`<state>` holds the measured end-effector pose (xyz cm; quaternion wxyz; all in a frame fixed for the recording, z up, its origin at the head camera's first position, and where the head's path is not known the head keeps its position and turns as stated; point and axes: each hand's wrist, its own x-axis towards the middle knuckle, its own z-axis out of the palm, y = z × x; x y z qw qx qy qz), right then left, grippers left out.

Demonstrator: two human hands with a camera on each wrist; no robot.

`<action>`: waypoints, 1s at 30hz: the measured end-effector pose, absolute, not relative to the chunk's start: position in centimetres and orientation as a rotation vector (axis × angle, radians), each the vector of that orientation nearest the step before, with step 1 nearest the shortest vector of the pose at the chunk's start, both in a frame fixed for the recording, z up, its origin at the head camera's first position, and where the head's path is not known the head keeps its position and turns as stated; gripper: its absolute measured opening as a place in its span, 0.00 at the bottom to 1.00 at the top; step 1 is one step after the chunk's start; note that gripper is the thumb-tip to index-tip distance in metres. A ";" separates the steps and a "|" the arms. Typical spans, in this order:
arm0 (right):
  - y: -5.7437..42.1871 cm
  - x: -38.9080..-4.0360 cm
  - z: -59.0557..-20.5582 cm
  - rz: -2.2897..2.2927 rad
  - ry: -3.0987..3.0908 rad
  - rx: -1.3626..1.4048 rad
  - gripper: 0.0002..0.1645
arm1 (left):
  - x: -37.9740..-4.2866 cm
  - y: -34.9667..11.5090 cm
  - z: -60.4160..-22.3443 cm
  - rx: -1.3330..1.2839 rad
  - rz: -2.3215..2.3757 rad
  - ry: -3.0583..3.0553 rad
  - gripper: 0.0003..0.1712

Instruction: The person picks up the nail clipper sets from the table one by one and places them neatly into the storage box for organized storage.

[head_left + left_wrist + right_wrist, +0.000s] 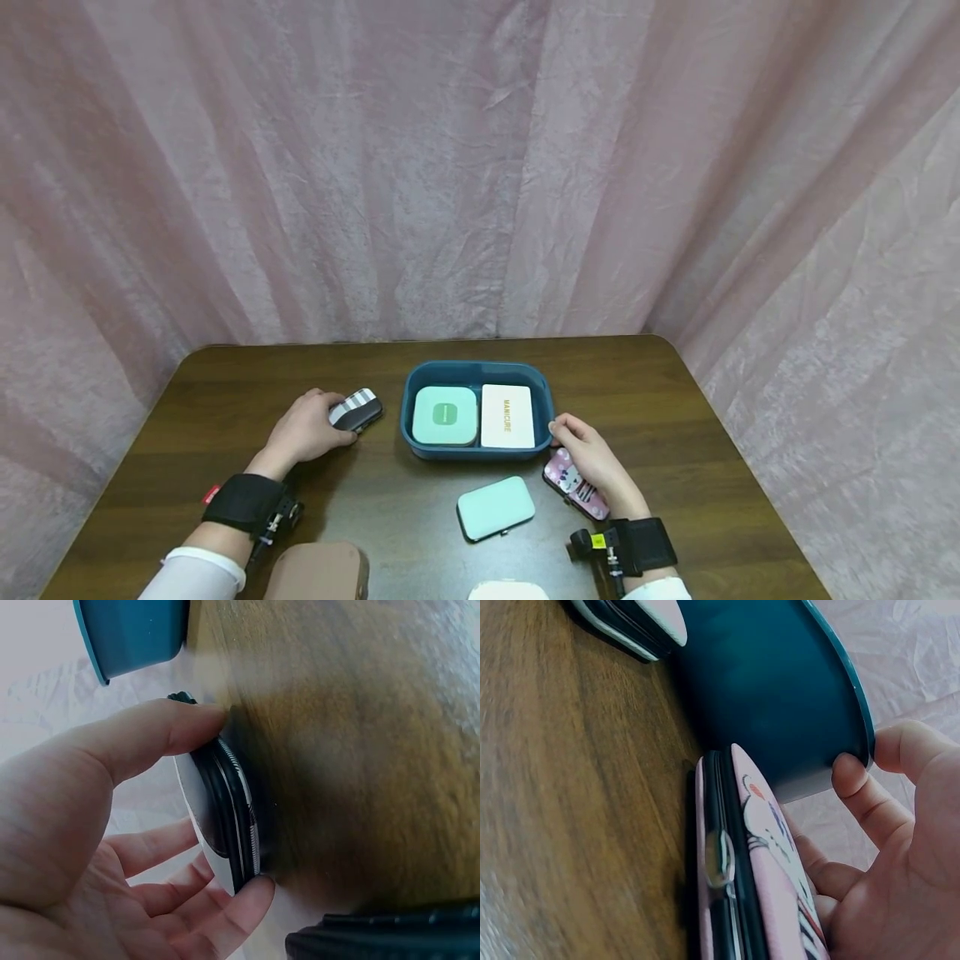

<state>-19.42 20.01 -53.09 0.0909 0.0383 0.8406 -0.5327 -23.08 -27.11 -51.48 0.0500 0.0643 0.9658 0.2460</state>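
My left hand (306,429) grips a small black case with grey and white stripes (358,410) on the left of the table. In the left wrist view the thumb and fingers lie at opposite ends of this case (214,802). At the right end of a blue divided bin (480,454), my right hand (592,462) pinches the rim between thumb and finger. Inside the bin lie a mint square box (445,417) and a white case lettered MANICURE (507,417). A pink cartoon case (570,477) lies below the right hand, partly hidden by it.
A mint rectangular case (496,508) lies in front of the bin. Nearer the front edge are a beige case (317,572) and a white item (508,591), both cut off by the frame. A pink curtain (480,167) hangs behind the wooden table (397,517).
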 end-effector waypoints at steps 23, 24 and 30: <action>20.4 -19.7 -53.4 -1.581 2.473 0.120 0.17 | -23.4 -26.8 -51.9 0.170 0.830 2.949 0.45; 20.4 -19.7 -53.4 -1.583 2.473 0.118 0.16 | -23.4 -26.8 -51.9 0.174 0.833 2.950 0.45; 20.4 -19.7 -53.5 -1.589 2.473 0.113 0.16 | -23.5 -26.2 -51.6 0.203 0.870 2.976 0.43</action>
